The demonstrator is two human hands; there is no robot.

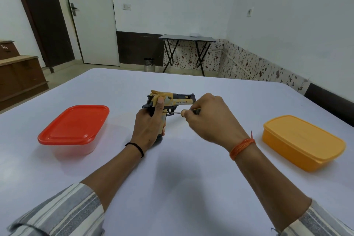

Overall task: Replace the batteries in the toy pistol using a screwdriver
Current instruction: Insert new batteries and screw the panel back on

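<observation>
A yellow and black toy pistol (178, 99) stands upright on the white table (172, 178), barrel pointing right. My left hand (148, 126) grips its handle, thumb up along the rear of the slide. My right hand (208, 119) pinches a small screwdriver (177, 112) by its handle. The thin metal shaft runs left, and its tip meets the pistol's grip just below the trigger. The base of the pistol rests on the table. Most of the screwdriver handle is hidden inside my fingers.
A clear box with a red lid (73, 126) sits to the left of my hands. A closed yellow box (304, 142) sits to the right. A folding table (186, 51) and a small bin (149, 64) stand by the far wall.
</observation>
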